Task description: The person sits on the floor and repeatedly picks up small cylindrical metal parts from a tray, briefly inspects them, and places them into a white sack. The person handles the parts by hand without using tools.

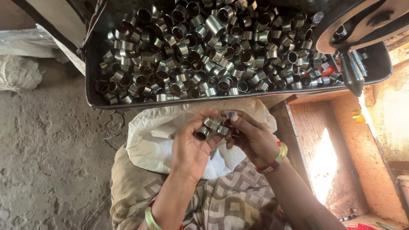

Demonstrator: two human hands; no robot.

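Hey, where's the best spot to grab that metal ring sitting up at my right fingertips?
Pinch the metal ring across its curved outer wall, coming from above. It sits at the right hand fingertips with its open end upward, clear of the rings in the left hand.

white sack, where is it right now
In the head view the white sack lies on the person's lap, below the tray and under both hands.

a white woven sack (149, 140) lies crumpled on the lap (another, pale, at far left (19, 72)).
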